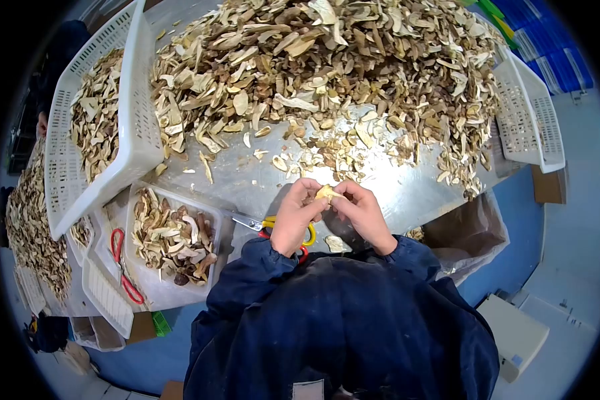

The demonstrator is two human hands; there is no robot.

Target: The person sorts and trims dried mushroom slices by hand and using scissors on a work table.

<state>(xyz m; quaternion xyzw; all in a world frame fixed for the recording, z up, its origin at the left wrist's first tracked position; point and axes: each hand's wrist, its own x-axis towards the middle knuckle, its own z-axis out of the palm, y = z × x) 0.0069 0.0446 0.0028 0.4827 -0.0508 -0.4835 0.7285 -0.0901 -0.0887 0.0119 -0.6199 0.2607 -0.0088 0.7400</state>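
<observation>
Between the fingertips of both hands is a pale yellow mushroom slice (327,193), held above the metal table (243,177). My left hand (300,215) pinches its left side, and my right hand (360,212) grips the right side. Close under my left wrist lie scissors (269,229) with yellow and red handles, partly covered by that hand and sleeve. Another pale mushroom slice (337,244) rests on the table between my wrists. Beyond my fingers spreads a large heap of dried mushroom slices (327,73).
At left, a white perforated basket (140,143) stands tilted with slices inside. A clear tub (217,220) of mushroom pieces and red-handled scissors (121,265) are nearer. Another white basket (530,110) sits right, above a lined box (473,233). Part of another person's hand (42,124) shows far left.
</observation>
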